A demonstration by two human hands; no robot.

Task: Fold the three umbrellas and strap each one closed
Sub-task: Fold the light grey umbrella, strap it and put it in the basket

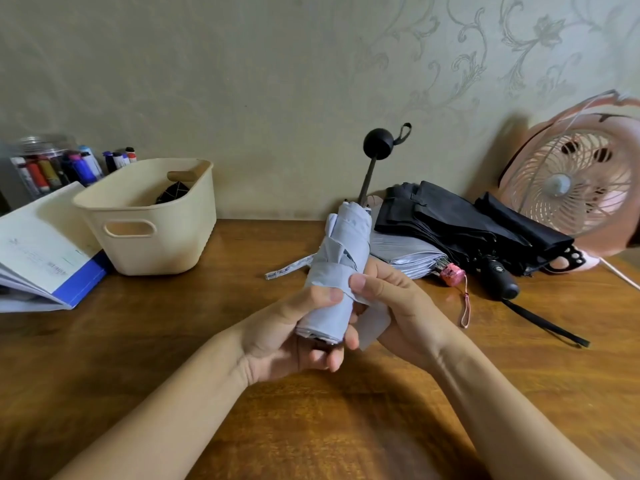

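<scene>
Currently: pale blue umbrella [341, 244] rolled, held in both hands above the table [173, 341].
Left hand [294, 337] grips the canopy's lower end; right hand [398, 306] pinches a loose fabric flap [374, 323] against it. Knob handle [378, 143] points up. Silver umbrella [405, 252] and black umbrella [467, 223] lie side by side on the table at right.

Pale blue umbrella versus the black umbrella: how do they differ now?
The pale blue umbrella is gripped upright off the table by the left hand and right hand, rolled tight; the black umbrella lies flat on it, folds loose. The pale blue umbrella's shaft sticks out to a round knob; the black umbrella's handle sits against its canopy. Both are collapsed.
</scene>
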